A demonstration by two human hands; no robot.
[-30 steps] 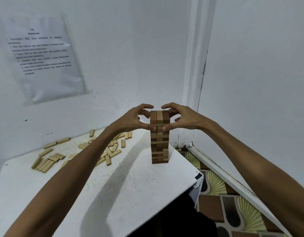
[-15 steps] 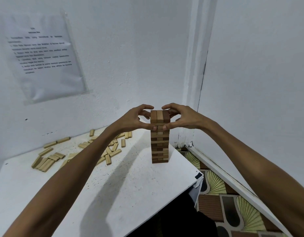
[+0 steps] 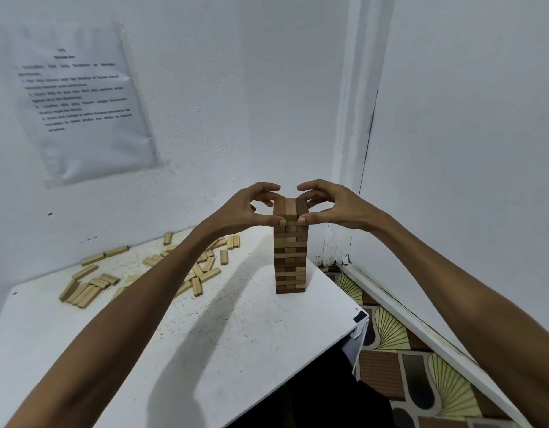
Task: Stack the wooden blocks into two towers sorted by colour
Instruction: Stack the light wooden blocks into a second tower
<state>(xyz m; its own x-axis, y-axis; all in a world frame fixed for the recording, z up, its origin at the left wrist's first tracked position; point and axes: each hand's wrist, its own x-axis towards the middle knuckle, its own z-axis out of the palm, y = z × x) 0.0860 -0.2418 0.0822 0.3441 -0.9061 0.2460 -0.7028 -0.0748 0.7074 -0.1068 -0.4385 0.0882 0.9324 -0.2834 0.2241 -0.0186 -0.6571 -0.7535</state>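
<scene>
**Tower (image 3: 290, 257) of mixed browns, both hands at its top**

Tower stands upright on the table (image 3: 205, 350), near the table's far right corner. Its layers are three blocks wide and crossed in turn, with dark brown and paler tan bands mixed. The top layer (image 3: 290, 208) shows three block ends facing the camera: brown, tan, darker brown.

The left hand (image 3: 236, 211) pinches that layer from the left, thumb on the near end and fingers curled over the back. The right hand (image 3: 338, 208) pinches it likewise from the right.

Loose blocks (image 3: 162, 267), all pale, lie scattered on the table's far left part, well apart from the tower. A printed sheet (image 3: 82, 100) hangs on the wall above the table's left side.
</scene>
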